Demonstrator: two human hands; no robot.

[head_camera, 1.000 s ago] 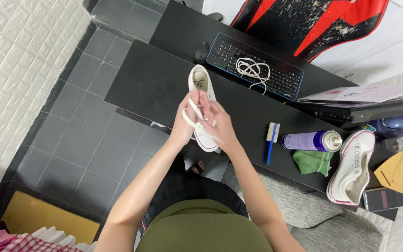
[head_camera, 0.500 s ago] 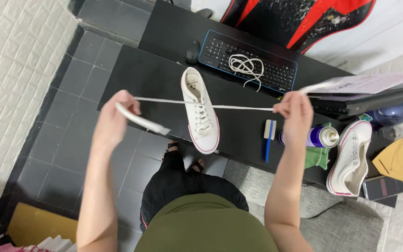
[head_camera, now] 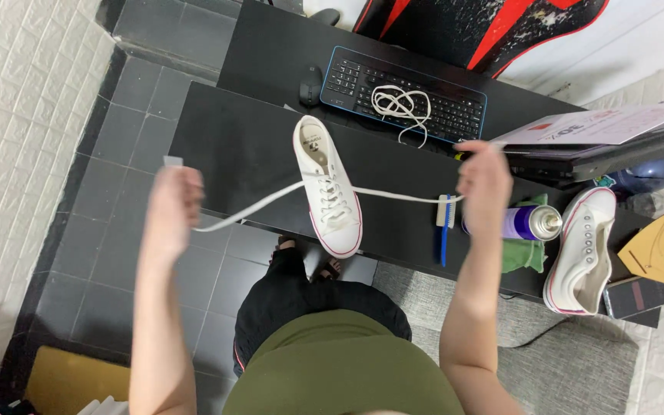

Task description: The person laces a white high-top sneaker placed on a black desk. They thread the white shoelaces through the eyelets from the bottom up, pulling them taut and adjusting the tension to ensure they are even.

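Both grips were closed on the ends of one white shoelace (head_camera: pixel 270 201): the left hand (head_camera: pixel 170 204) pinched its end out over the tiled floor, and the right hand (head_camera: pixel 484 180) pinched the other end above the surface (head_camera: pixel 240 146). Lace ran taut through the eyelets of a white sneaker (head_camera: pixel 327 188) that lay sole-down near the surface's front edge, probably so both halves drew even. Just beside the right hand lay a blue brush (head_camera: pixel 443 223), a purple spray can (head_camera: pixel 528 223) and a green cloth (head_camera: pixel 522 255). A second sneaker (head_camera: pixel 582 250) lay further right, unlaced. A spare lace (head_camera: pixel 401 106) sat coiled on the keyboard (head_camera: pixel 455 115), well behind. Nothing blocked the pull.
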